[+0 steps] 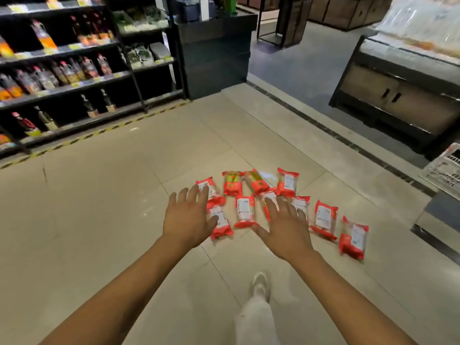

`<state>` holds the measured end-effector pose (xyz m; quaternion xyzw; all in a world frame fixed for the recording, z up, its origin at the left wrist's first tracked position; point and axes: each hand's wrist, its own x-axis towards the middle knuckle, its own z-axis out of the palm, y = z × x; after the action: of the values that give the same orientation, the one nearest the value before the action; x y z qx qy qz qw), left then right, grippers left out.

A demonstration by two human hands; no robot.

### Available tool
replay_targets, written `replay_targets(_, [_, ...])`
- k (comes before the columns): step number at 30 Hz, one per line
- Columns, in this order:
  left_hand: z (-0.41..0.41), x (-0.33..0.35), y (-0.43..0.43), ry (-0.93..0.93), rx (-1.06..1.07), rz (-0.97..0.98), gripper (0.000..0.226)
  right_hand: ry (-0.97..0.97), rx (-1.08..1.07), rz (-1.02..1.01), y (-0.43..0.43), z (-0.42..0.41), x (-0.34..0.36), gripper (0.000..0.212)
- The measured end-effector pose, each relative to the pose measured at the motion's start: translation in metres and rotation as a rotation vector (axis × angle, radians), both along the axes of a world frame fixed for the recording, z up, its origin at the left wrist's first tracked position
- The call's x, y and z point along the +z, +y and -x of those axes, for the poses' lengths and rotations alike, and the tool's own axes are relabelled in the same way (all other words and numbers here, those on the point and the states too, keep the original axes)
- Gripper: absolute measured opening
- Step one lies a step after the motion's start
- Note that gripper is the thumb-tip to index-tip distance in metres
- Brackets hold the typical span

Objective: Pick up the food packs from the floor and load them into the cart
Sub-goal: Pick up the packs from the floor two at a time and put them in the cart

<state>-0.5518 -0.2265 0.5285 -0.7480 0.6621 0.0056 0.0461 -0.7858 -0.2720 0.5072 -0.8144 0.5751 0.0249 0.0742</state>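
Note:
Several red food packs (245,211) with white labels lie scattered on the beige tiled floor in front of me. Both arms are stretched out over them. My left hand (188,216) hovers above the left end of the group, fingers spread, holding nothing. My right hand (286,226) hovers over the middle packs, also spread and empty, hiding parts of two packs. Two more packs (353,237) lie apart at the right. A white wire basket edge (445,171), possibly the cart, shows at the far right.
Dark store shelves (74,78) with bottles and bags line the left, edged by yellow-black floor tape. A dark counter (216,53) stands behind. A display cabinet (398,95) fills the right. My white shoe (261,286) and trouser leg are below the hands.

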Motion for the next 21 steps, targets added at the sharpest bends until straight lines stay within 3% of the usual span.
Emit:
replay_targets(6, [-0.024,-0.085,-0.184,0.069,0.148,-0.139,0.081,-0.012,0.037,-0.162,-0.211,-0.029,-0.097,0.085])
replay_targets(10, [-0.037,-0.181,-0.289,0.140,0.227,-0.229,0.081,0.022,0.053,-0.317,-0.328,-0.052,-0.182,0.081])
replay_targets(16, [-0.066,-0.410,-0.376,0.327,0.416,-0.407,0.081,-0.097,-0.071,-0.593,-0.445,-0.081,-0.398,0.076])
replay_targets(21, [-0.091,-0.638,-0.404,0.720,0.795,-0.488,0.089,-0.304,-0.295,-0.794,-0.498,-0.077,-0.609,0.058])
